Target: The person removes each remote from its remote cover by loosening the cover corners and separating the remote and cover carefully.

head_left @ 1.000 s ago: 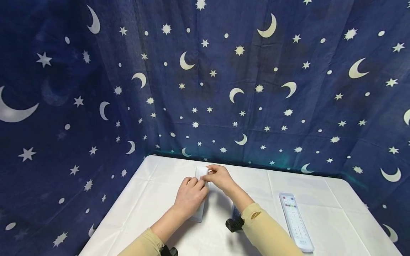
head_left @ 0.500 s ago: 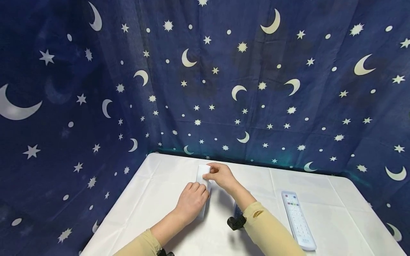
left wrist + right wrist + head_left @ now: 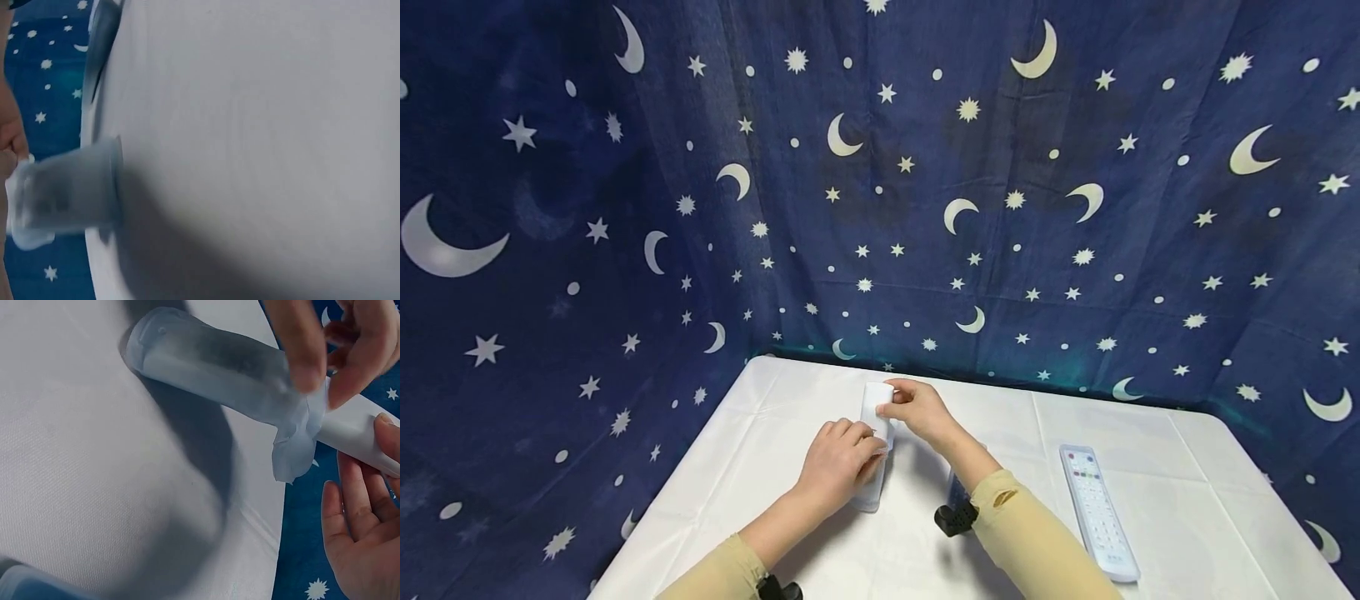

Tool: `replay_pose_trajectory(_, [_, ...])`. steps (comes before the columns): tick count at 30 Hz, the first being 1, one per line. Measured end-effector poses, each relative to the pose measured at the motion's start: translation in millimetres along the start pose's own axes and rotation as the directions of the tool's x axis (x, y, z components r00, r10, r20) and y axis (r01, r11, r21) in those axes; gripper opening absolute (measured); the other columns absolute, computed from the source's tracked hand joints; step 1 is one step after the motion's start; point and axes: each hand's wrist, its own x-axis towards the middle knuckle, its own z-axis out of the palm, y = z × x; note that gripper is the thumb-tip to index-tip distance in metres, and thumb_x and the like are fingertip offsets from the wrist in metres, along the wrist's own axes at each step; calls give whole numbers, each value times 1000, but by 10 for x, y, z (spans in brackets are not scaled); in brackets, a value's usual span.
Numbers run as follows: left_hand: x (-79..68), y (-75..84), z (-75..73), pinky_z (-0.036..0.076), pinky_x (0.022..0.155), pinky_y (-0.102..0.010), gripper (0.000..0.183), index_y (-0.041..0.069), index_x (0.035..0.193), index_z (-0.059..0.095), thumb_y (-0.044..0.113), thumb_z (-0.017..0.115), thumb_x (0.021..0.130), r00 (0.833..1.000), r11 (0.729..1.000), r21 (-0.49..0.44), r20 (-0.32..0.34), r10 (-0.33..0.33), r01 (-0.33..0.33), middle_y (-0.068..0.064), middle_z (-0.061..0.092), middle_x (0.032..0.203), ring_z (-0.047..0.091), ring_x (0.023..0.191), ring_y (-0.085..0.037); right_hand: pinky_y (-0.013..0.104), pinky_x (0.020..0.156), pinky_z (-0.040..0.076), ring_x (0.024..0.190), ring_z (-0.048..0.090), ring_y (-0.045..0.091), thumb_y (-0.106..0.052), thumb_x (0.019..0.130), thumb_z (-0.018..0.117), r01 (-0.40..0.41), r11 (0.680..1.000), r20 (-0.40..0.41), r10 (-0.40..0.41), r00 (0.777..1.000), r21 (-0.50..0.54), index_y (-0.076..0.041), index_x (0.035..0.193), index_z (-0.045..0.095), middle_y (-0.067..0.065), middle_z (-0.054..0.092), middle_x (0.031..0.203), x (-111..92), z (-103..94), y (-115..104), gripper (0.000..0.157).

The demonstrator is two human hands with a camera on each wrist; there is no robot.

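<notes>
Over the table (image 3: 760,442), the remote (image 3: 351,428), likely light and stiff, protrudes from its soft, probably clingy cover (image 3: 212,369), best held by the bare end the right hand (image 3: 922,414) pinches; whether the left hand (image 3: 835,467) grips is unclear.

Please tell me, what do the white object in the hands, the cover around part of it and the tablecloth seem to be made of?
White object: probably hard plastic, smooth with a soft sheen; it looks stiff.
Cover: silicone or soft plastic, milky and translucent; its drooping flap looks thin and flexible.
Tablecloth: apparently fabric, perhaps coated; fine texture and creases show.
</notes>
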Motion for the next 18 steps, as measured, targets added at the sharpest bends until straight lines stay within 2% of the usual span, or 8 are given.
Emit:
replay_pose_trajectory(5, [-108,-172,-119,49,79,-41,27,19,111,73,24,82,85,994,994,-37,22,-107,107,1,65,107,60,96,-22,27,70,50,86,58,17,-6,86,81,-7,1000,-3,7,1000,24,-2,126,69,6,67,94,8,-11,22,43])
replay_pose_trajectory(11, [-214,-322,-177,49,95,-47,30,18,112,71,18,80,84,970,974,-37,103,-219,224,-1,66,114,60,109,-26,28,71,51,86,57,18,-4,85,81,-20,999,-9,20,1000,42,-1,125,69,6,65,93,18,1,35,42])
replay_pose_trajectory(14, [-217,-338,-153,48,97,-47,31,18,111,70,19,84,83,964,971,-19,127,-233,237,-2,66,115,60,110,-27,29,70,52,86,57,18,-4,85,81,-23,999,-9,24,1000,39,-1,126,69,6,65,93,11,0,34,43])
replay_pose_trajectory(18, [-196,-353,-79,49,95,-46,34,18,107,68,21,88,80,976,982,7,103,-190,191,-1,66,112,61,107,-26,30,70,52,85,56,19,-6,85,81,-24,999,-3,24,1000,41,-1,127,68,7,64,93,2,2,33,44])
